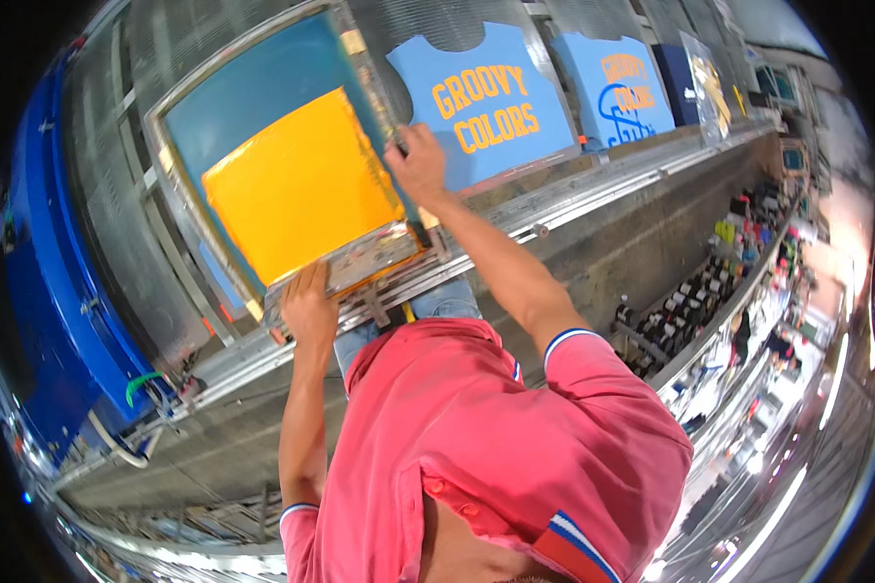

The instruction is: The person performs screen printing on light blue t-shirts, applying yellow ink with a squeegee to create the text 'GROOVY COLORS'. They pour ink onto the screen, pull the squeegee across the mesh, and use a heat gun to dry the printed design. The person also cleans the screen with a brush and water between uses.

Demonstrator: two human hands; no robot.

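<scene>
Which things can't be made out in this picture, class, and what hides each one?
All in the head view:
- Light-blue piece: mostly hidden by the screen frame.
- Right hand: blur and its own back obscure its grip.
- Left hand: its own back hides the palm.
- Dark items on the rack: too small, blurred.
- Blue machine: cut off by the dark edge.

Bright overall; strip lights (834, 381) glare at right; rim fisheye-bent, corners black

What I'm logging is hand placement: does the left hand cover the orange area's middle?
No, the left hand is at the frame's lower edge, below the orange area.
</scene>
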